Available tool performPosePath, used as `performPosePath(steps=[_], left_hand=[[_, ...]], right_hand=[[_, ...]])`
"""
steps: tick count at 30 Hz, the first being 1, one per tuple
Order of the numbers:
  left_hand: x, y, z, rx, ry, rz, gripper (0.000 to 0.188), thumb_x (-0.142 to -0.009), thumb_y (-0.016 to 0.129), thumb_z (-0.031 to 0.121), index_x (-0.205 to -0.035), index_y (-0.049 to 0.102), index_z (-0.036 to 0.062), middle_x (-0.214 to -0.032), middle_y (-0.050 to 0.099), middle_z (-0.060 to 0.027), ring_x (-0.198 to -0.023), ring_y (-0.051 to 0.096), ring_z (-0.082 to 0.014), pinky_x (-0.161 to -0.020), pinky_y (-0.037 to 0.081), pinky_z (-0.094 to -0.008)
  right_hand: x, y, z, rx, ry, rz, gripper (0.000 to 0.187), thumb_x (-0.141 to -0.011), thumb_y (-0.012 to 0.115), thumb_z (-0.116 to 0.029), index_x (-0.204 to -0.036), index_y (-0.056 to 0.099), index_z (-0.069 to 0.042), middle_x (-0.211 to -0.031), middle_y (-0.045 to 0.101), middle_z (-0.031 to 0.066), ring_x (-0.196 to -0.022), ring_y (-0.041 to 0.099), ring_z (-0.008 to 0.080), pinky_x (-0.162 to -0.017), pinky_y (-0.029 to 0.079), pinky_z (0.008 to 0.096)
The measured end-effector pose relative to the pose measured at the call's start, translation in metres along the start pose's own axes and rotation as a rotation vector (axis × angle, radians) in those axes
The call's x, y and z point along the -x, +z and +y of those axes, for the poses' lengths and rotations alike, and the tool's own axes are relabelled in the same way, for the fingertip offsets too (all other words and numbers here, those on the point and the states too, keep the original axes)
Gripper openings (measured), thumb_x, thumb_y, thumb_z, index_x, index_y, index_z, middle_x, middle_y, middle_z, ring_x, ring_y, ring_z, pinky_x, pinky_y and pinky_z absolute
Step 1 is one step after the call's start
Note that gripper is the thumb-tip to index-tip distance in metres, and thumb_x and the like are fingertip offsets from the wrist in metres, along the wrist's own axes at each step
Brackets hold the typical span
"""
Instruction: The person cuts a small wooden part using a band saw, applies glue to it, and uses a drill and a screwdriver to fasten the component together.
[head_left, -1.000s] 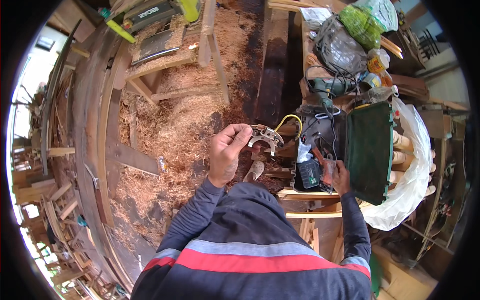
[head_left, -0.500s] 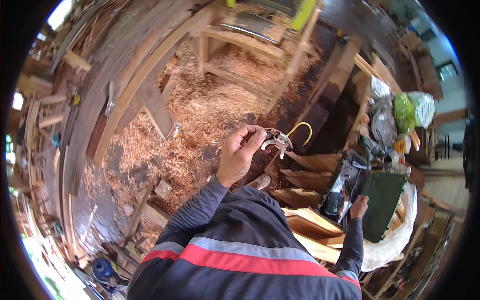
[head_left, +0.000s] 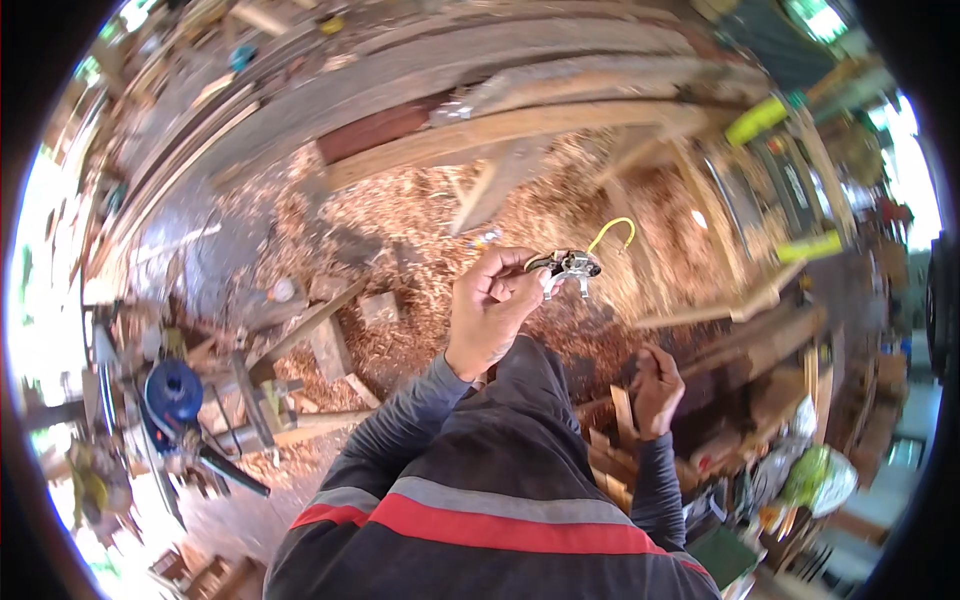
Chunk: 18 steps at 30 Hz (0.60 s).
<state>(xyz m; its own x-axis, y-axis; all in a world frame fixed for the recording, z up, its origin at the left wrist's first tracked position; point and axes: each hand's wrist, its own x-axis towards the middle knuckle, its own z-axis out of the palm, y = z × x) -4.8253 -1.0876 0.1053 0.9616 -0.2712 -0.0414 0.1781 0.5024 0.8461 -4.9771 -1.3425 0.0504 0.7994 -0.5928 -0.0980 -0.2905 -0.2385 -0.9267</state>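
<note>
The metal part [head_left: 575,264] with yellow wire [head_left: 602,234] was pinched in the left hand [head_left: 490,314] above wood shavings [head_left: 425,262]; the half-open right hand [head_left: 658,393], slightly blurred, seemed empty. Holding was likely the step; any next move called for a steady pinch.

I can make out wood shavings [head_left: 400,215] strewn below a long pale beam [head_left: 520,130], a blue rounded object [head_left: 173,390] far left, a yellow-green bar [head_left: 757,120] upper right, and a green bag [head_left: 808,478] lower right.
</note>
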Motion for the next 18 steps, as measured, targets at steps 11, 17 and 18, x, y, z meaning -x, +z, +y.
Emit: performPosePath(steps=[11,17,18], left_hand=[[-0.037,-0.124,0.087,-0.087,0.295,0.536,0.023,-0.094,0.065,-0.004,-0.116,0.056,-0.0028,-0.100,0.068,-0.0086,-0.085,0.062,-0.0072,-0.073,0.049,-0.0210],[-0.097,-0.158,0.132,-0.375,0.488,0.597,0.025,-0.090,0.066,-0.009,-0.112,0.056,-0.0012,-0.104,0.065,-0.0077,-0.090,0.063,-0.0092,-0.077,0.052,-0.0234],[-0.107,-0.165,0.140,-0.450,0.522,0.608,0.026,-0.090,0.066,-0.010,-0.112,0.055,-0.0012,-0.106,0.065,-0.0086,-0.094,0.064,-0.0106,-0.080,0.053,-0.0246]], right_hand=[[-0.060,0.256,-0.210,-0.480,-0.424,-0.777,0.019,-0.093,0.066,0.004,-0.112,0.063,0.002,-0.089,0.066,0.0072,-0.068,0.062,0.0097,-0.060,0.052,0.0231],[-0.100,0.353,-0.256,-0.538,-0.314,-0.917,0.014,-0.095,0.065,0.004,-0.109,0.065,0.003,-0.095,0.068,0.0062,-0.076,0.063,0.0082,-0.067,0.053,0.0235],[-0.109,0.370,-0.263,-0.514,-0.382,-0.920,0.015,-0.095,0.065,0.003,-0.110,0.065,0.004,-0.095,0.068,0.0057,-0.076,0.062,0.0076,-0.068,0.053,0.0233]])
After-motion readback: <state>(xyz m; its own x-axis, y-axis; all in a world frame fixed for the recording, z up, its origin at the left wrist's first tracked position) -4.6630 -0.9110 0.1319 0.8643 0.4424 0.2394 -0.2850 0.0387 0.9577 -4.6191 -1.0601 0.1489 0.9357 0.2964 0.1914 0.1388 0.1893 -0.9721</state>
